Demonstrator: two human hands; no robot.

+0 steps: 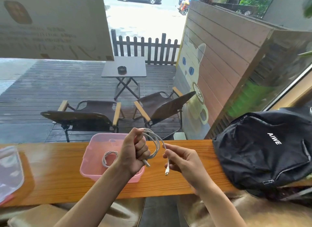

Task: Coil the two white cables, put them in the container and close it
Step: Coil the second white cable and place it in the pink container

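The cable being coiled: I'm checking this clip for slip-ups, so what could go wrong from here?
The second cable is looped in the left hand, but its last stretch hangs loose from the right hand; the loops could spring open if the grip eases. The first coiled cable lies untied in the pink container and may get disturbed when the second goes in. The lid lies far to the left, a long reach.

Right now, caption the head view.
Left hand grips coiled cable; right hand pinches its end; another coil in pink container.
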